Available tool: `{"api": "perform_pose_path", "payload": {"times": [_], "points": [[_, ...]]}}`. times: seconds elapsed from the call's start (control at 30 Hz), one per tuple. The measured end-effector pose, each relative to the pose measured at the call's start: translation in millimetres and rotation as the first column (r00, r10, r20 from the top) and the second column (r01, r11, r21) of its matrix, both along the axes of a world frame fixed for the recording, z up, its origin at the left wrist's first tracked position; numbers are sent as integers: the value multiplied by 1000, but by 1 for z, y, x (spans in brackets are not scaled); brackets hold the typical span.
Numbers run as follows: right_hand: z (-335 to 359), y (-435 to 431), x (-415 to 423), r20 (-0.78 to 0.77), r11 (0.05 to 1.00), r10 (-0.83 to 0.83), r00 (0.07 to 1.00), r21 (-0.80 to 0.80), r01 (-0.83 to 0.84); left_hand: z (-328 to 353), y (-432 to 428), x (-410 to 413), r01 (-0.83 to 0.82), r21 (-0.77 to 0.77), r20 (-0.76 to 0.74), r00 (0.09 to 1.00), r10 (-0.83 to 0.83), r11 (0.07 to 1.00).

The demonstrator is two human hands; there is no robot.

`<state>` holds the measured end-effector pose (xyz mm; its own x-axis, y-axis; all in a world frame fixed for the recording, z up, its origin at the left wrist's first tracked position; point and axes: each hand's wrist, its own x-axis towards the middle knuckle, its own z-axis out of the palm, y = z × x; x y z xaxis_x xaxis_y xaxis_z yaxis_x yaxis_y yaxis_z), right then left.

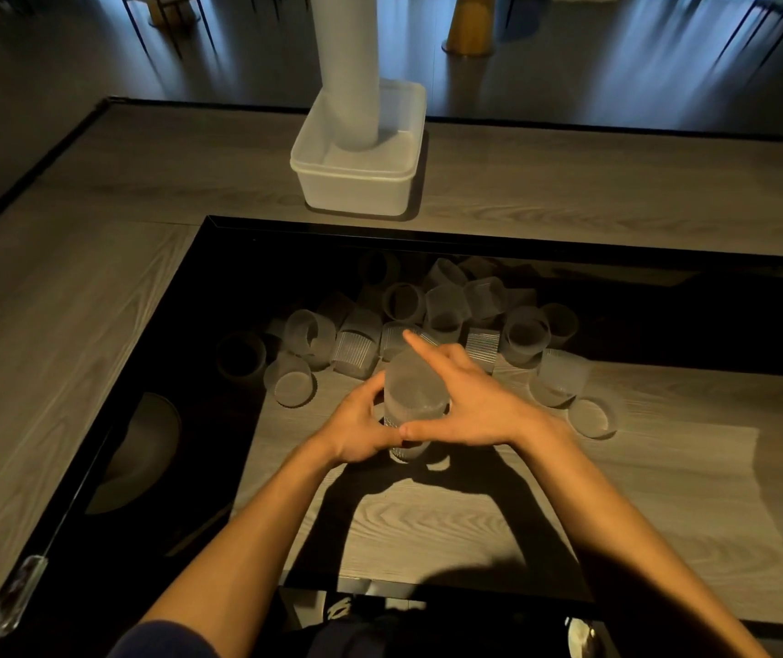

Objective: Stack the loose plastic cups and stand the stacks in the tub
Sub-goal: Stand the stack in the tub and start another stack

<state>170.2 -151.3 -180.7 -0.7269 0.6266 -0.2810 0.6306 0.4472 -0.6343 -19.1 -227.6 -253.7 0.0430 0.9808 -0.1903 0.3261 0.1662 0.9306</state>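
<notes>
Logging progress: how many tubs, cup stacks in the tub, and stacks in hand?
White rectangular plastic tubs: 1
Tall white cup stacks inside it: 1
Short frosted cup stacks held by left hand, right hand: 1
Total: 3

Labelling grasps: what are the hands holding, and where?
Both hands grip a short cup stack by its sides: left hand on the left, right hand opposite.

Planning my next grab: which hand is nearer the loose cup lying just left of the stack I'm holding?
Left. The left hand holds the stack on its left side, right beside that cup; the right hand holds the far side, further away.
</notes>
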Motion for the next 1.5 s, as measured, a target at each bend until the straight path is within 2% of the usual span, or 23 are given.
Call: {"api": "perform_pose_path", "payload": {"times": [0.13,0.3,0.47,0.57,0.67,0.83,0.97,1.17,1.33,1.5], "points": [[-4,-2,-5,-22,999,-8,1000,38,9,3,1,-1,9,30,-16,1000,-8,1000],[-3,-5,-1,-291,971,-201,935,-182,152,24,6,-6,41,50,-60,997,-38,998],[31,10,0,-469,942,-311,827,-269,201,89,20,-14,22,229,-49,999,-12,973],[57,20,-4,-511,974,-194,837,-201,104,139,30,-20,-37,307,18,999,33,951],[80,29,-9,-509,983,-151,847,-166,76,185,42,-28,-59,328,70,997,39,943],[122,43,-25,-580,977,-193,791,-37,211,237,64,-38,-76,375,156,988,18,924],[158,62,-38,-675,954,-239,698,-30,297,262,85,-43,-102,468,93,993,66,878],[208,104,-64,-753,946,-180,633,44,321,305,122,-54,-139,535,43,990,138,833],[233,147,-92,-720,910,-136,680,181,374,325,156,-76,-156,552,22,985,174,819],[221,182,-116,-648,890,-152,746,239,389,302,192,-91,-220,561,0,964,265,798]]}}
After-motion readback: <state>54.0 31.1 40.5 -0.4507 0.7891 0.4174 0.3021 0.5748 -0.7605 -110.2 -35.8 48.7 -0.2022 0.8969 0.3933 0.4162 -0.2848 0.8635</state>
